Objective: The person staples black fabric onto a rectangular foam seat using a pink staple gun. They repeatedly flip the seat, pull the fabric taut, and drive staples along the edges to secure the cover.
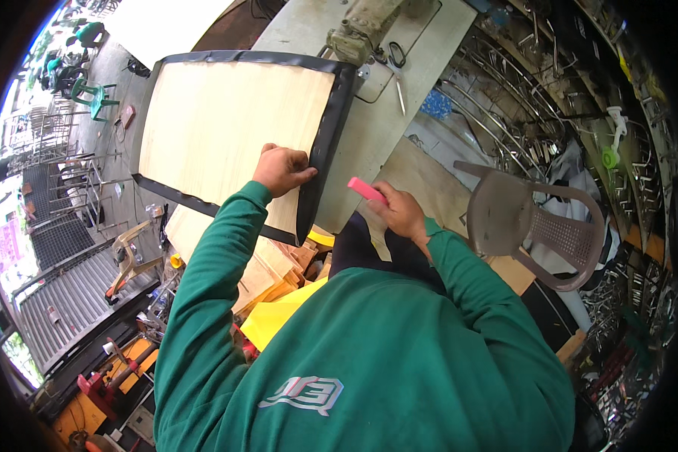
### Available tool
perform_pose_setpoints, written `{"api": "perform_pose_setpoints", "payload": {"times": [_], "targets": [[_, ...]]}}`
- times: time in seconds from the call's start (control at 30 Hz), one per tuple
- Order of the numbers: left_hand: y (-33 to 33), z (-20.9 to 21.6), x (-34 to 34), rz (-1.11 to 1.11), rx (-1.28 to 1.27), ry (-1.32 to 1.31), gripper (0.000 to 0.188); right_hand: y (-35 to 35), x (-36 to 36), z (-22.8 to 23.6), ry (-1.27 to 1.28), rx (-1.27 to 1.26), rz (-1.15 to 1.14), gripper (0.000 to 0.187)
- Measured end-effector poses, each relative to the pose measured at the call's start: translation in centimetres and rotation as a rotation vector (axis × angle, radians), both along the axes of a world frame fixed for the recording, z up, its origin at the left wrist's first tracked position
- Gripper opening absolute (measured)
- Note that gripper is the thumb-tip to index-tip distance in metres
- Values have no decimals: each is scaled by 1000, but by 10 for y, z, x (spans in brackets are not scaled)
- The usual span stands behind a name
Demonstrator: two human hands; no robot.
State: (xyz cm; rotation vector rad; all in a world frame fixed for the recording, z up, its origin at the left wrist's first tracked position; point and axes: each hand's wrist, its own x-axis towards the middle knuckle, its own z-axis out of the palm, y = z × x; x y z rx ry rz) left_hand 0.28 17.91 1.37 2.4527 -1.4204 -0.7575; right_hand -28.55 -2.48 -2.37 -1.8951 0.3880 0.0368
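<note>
A light wood panel with black material wrapped over its edges leans over the worktable in front of me. My left hand lies on its right part with curled fingers, and the thumb presses the black edging. My right hand is closed around a bright pink oblong block, held apart from the panel, to its right. What kind of thing the block is, I cannot tell.
A sewing machine and black-handled scissors are on the worktable. To the right stands a grey-brown plastic chair near bent metal tubes. Wood pieces and yellow material lie below the panel.
</note>
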Motion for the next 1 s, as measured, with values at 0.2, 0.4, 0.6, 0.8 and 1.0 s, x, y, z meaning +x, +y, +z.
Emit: {"api": "perform_pose_setpoints", "payload": {"times": [0.2,0.4,0.6,0.8,1.0], "targets": [[-3,16,25,-77,23,124,36,32,85,30,110,-283,239,45],[-29,32,-30,318,-882,525,23,48,95,21,219,-443,241,44],[-67,21,-70,466,-957,645,32,36,78,8,177,-430,239,42],[40,-4,-18,562,-89,-472,79,5,18,18,210,-319,78,46],[66,-41,-60,649,54,-467,84,-25,-49,11,286,-355,4,48]]}}
